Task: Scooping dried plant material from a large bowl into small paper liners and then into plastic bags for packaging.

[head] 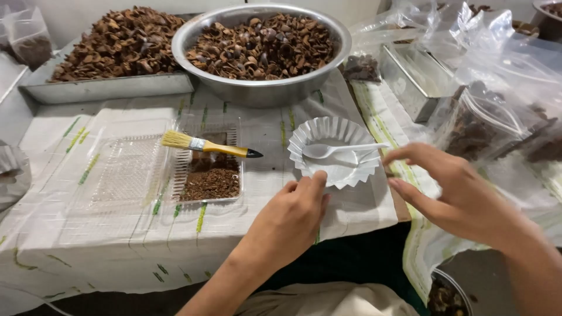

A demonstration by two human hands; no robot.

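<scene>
A white fluted paper liner [333,151] lies on the cloth-covered table, with a white plastic spoon [342,150] resting across it. My left hand [290,219] touches the liner's near edge with its fingertips. My right hand [451,190] hovers just right of the liner, thumb and forefinger spread, holding nothing. To the left, a yellow-handled paintbrush [205,146] lies across a clear plastic clamshell tray [126,175] that holds brown crumbs [211,181] in its right half.
A large steel bowl [257,88] and a flat steel tray [105,88], both heaped with brown husks, stand at the back. Clear plastic bags [497,111] of brown material and a steel tin [410,82] crowd the right side. Another container [448,295] sits below right.
</scene>
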